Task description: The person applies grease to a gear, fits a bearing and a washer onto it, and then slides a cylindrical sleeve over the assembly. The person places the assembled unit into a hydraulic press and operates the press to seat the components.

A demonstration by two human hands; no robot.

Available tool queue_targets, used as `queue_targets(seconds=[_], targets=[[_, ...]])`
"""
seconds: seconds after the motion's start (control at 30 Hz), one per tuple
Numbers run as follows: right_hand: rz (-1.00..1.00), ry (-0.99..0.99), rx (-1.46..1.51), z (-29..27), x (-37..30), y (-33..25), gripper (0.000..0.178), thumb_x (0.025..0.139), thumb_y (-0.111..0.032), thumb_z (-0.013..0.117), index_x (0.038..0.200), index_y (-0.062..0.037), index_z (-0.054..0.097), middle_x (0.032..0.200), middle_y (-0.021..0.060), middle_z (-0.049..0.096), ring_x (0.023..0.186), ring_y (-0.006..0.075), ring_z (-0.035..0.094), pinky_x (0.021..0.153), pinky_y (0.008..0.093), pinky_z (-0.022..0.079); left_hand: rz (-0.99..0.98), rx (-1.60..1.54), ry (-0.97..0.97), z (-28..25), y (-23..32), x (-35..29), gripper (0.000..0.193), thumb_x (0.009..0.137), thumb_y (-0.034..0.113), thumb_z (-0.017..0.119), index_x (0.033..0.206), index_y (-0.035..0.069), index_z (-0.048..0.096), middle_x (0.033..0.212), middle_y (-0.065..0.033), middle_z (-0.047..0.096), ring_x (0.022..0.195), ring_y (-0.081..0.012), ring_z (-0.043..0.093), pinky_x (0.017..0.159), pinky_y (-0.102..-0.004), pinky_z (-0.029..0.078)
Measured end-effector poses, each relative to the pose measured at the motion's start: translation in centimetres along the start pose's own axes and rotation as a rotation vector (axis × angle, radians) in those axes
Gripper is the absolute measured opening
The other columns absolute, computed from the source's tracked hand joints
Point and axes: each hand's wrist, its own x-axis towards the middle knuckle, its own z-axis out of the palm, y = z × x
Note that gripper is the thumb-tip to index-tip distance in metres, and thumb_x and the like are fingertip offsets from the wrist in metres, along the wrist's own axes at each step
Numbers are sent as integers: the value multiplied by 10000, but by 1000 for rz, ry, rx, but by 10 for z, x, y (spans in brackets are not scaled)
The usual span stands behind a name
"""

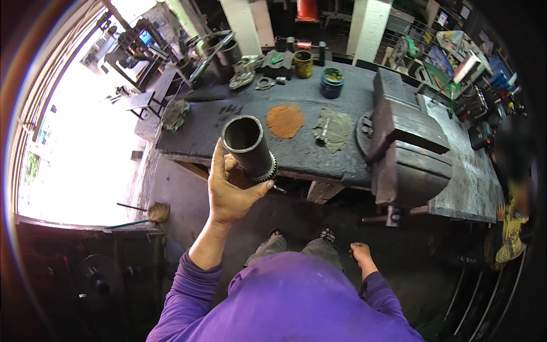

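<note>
My left hand [229,196] grips a dark metal tube [247,145] with a toothed gear ring [268,170] near its lower end. The tube is tilted, its open mouth facing up, and it is held in front of the workbench edge. My thumb presses by the gear ring, and the other fingers reach along the tube's left side. Down at my right side, my right hand [360,252] hangs with its fingers curled in; nothing shows in it. It is apart from the bench, below the big vise.
On the dark workbench [216,128] lie an orange round cloth [285,120], a grey-green rag [333,130], a blue tub [331,83] and a yellow can [303,64]. A heavy vise [407,148] juts over the front edge. Another person [515,199] is at the far right.
</note>
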Motion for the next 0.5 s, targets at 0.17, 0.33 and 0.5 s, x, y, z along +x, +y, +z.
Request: queue_targets(seconds=[0.17, 0.33, 0.5], targets=[[-393, -156, -261, 96, -9, -55, 322, 1003, -199, 711, 1237, 21, 696, 879, 75, 714, 640, 161, 641, 557, 323, 501, 85, 222, 13, -75, -12, -19, 1240, 701, -6, 951, 1667, -42, 174, 1237, -138, 727, 1190, -217, 692, 1024, -358, 561], [-552, -175, -457, 160, -31, -97, 448, 955, -231, 753, 1277, 75, 697, 1142, 243, 775, 1024, 323, 761, 924, 401, 585, 115, 284, 104, -123, -31, -43, 1238, 680, 18, 963, 1657, -52, 206, 1253, -149, 733, 1204, -243, 700, 1082, -381, 526], [-575, -195, -664, 179, -51, -131, 458, 963, -231, 756, 1309, 62, 690, 1112, 220, 780, 1043, 314, 760, 939, 400, 578, 78, 322, 197, -150, -43, -68, 1216, 675, 33, 975, 1646, -41, 248, 1366, -174, 680, 1286, -264, 671, 1142, -411, 512]])
